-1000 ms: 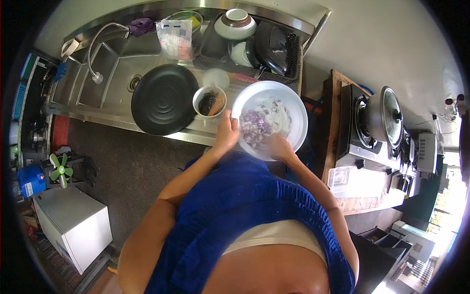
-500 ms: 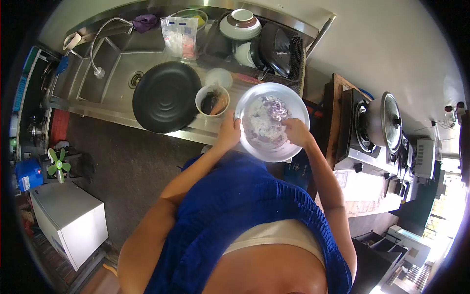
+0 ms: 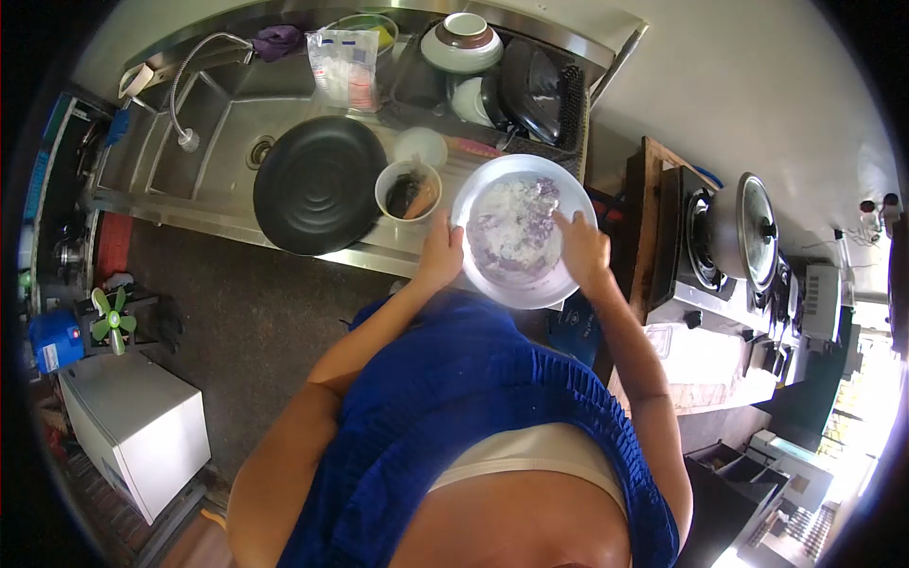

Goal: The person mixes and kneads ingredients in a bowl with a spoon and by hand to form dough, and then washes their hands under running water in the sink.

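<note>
A large white bowl (image 3: 483,276) is held tilted a little at the counter's front edge. Inside it lies a purple mixture (image 3: 516,227) partly covered with white powder. My left hand (image 3: 440,251) grips the bowl's left rim. My right hand (image 3: 584,248) is over the right side of the bowl, its fingers bent at the mixture's edge; whether they pinch any of it is too small to tell. Left of the bowl stands a small white cup (image 3: 408,192) with dark and brown contents. A black round pan (image 3: 320,186) lies further left, and a pale round lid (image 3: 419,148) sits behind the cup.
A plastic bag (image 3: 343,71) and a dish rack (image 3: 571,104) with bowls stand at the back of the steel counter. The sink (image 3: 204,142) and hose faucet are at the left. A stove with a lidded pot (image 3: 743,227) stands at the right.
My right hand has moved from the bowl's lower side up to its right side. White powder now covers more of the visible mixture. My left hand stays on the rim.
</note>
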The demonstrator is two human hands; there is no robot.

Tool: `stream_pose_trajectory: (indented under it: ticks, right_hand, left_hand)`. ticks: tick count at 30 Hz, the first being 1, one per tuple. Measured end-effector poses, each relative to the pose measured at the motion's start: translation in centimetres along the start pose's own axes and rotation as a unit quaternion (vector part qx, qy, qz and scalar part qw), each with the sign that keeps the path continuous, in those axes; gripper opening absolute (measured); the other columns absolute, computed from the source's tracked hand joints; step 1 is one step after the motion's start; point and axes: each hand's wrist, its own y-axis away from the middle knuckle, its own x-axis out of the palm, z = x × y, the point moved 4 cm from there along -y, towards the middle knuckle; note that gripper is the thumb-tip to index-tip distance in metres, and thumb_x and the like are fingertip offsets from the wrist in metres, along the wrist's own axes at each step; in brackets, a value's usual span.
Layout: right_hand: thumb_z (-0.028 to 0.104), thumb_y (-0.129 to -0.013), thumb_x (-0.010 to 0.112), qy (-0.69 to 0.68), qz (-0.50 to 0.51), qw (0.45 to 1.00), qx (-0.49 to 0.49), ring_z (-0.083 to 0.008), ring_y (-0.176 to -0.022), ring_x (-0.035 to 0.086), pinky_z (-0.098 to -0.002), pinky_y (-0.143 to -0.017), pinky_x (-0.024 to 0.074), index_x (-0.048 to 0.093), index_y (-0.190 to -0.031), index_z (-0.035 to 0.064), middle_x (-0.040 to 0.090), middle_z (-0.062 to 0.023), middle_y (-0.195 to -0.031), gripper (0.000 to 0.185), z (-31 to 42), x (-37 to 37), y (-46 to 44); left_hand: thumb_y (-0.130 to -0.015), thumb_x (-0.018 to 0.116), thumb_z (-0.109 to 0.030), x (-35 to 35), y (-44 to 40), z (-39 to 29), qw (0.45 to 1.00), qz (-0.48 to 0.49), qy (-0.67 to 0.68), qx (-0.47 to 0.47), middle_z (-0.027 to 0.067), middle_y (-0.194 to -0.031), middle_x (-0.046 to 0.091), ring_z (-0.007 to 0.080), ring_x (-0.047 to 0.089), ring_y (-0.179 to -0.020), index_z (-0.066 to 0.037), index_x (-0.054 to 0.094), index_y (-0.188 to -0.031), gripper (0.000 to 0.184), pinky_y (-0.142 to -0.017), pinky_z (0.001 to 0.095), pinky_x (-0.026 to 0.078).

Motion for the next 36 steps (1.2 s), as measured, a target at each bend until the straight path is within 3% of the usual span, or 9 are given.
stream_pose_trajectory:
  ticks: [3,6,10,15,23,27,29,32,36]
  right_hand:
    - [0.011,-0.089,0.047,-0.005,-0.003,1.000,-0.028,-0.0347,-0.091,0.067,-0.0476,-0.079,0.0540,0.045,-0.135,0.0092,0.056,-0.0225,-0.119,0.046,2.1,6.0,1.0]
    - [0.008,-0.085,0.047,-0.143,0.009,0.990,0.013,-0.0424,-0.094,0.065,-0.0525,-0.081,0.0519,0.046,-0.134,0.0051,0.054,-0.0296,-0.122,0.049,4.7,6.8,2.1]
    - [0.007,-0.080,0.049,-0.208,0.039,0.976,-0.050,-0.0406,-0.094,0.065,-0.0506,-0.081,0.0521,0.058,-0.125,0.0126,0.062,-0.0220,-0.111,0.047,3.9,6.3,3.3]
    - [0.004,-0.077,0.052,-0.200,-0.038,0.979,0.016,-0.0386,-0.094,0.064,-0.0468,-0.080,0.0524,0.061,-0.124,0.0152,0.066,-0.0194,-0.100,0.049,1.5,-1.4,1.3]
    - [0.006,-0.079,0.052,-0.167,0.012,0.986,0.013,-0.0381,-0.097,0.063,-0.0482,-0.084,0.0510,0.050,-0.134,0.0163,0.064,-0.0205,-0.106,0.056,5.8,7.1,-1.3]
    - [0.009,-0.081,0.052,-0.176,0.064,0.982,-0.003,-0.0397,-0.100,0.062,-0.0476,-0.085,0.0510,0.049,-0.134,0.0169,0.063,-0.0227,-0.108,0.054,7.8,5.2,1.4]
    - [0.010,-0.083,0.050,-0.178,0.044,0.983,0.009,-0.0377,-0.093,0.066,-0.0489,-0.078,0.0534,0.063,-0.109,0.0090,0.065,-0.0183,-0.099,0.029,8.1,4.1,2.7]
    - [0.009,-0.082,0.049,-0.223,0.016,0.970,-0.096,-0.0367,-0.101,0.063,-0.0491,-0.085,0.0508,0.063,-0.117,0.0130,0.065,-0.0167,-0.106,0.038,4.2,6.1,3.6]
    - [0.006,-0.081,0.047,-0.223,0.002,0.974,0.031,-0.0366,-0.103,0.062,-0.0484,-0.085,0.0500,0.061,-0.125,0.0152,0.065,-0.0187,-0.107,0.047,-0.1,2.0,3.0]
  left_hand:
    - [-0.092,0.053,-0.012,0.3,0.0,0.4,1.000,0.005,0.005,-0.011,0.0262,-0.088,0.059,0.0428,0.060,-0.084,-0.001,0.043,-0.118,0.030,-0.075,0.0481,0.044]
    - [-0.092,0.052,-0.012,0.1,0.4,-0.4,1.000,-0.013,0.000,0.011,0.0256,-0.087,0.059,0.0425,0.060,-0.084,-0.001,0.043,-0.118,0.030,-0.075,0.0476,0.045]
    - [-0.091,0.052,-0.012,0.1,0.4,-0.4,0.999,0.004,0.033,0.016,0.0256,-0.089,0.061,0.0419,0.061,-0.086,0.000,0.043,-0.121,0.033,-0.076,0.0478,0.045]
    - [-0.091,0.052,-0.011,0.6,0.2,0.5,1.000,0.006,0.016,-0.011,0.0260,-0.093,0.061,0.0416,0.061,-0.088,0.001,0.042,-0.123,0.035,-0.077,0.0486,0.045]
    - [-0.091,0.053,-0.012,0.3,-0.1,0.1,0.998,0.027,0.020,-0.047,0.0278,-0.094,0.059,0.0423,0.060,-0.089,-0.001,0.043,-0.121,0.033,-0.078,0.0476,0.044]
    - [-0.092,0.053,-0.012,0.6,-0.1,1.2,1.000,-0.001,0.017,-0.015,0.0267,-0.090,0.059,0.0422,0.060,-0.086,-0.002,0.043,-0.117,0.029,-0.077,0.0475,0.044]
    - [-0.092,0.053,-0.012,0.4,-0.4,1.0,0.999,-0.025,0.018,0.013,0.0258,-0.088,0.060,0.0416,0.060,-0.084,-0.002,0.043,-0.116,0.028,-0.076,0.0475,0.044]
    - [-0.092,0.052,-0.012,0.1,0.2,0.5,1.000,-0.010,0.018,0.007,0.0264,-0.088,0.060,0.0408,0.061,-0.085,-0.001,0.042,-0.116,0.028,-0.077,0.0473,0.044]
    - [-0.092,0.050,-0.010,0.1,0.7,-0.6,0.999,0.012,0.044,0.008,0.0282,-0.090,0.060,0.0416,0.061,-0.087,0.000,0.041,-0.117,0.029,-0.078,0.0486,0.044]
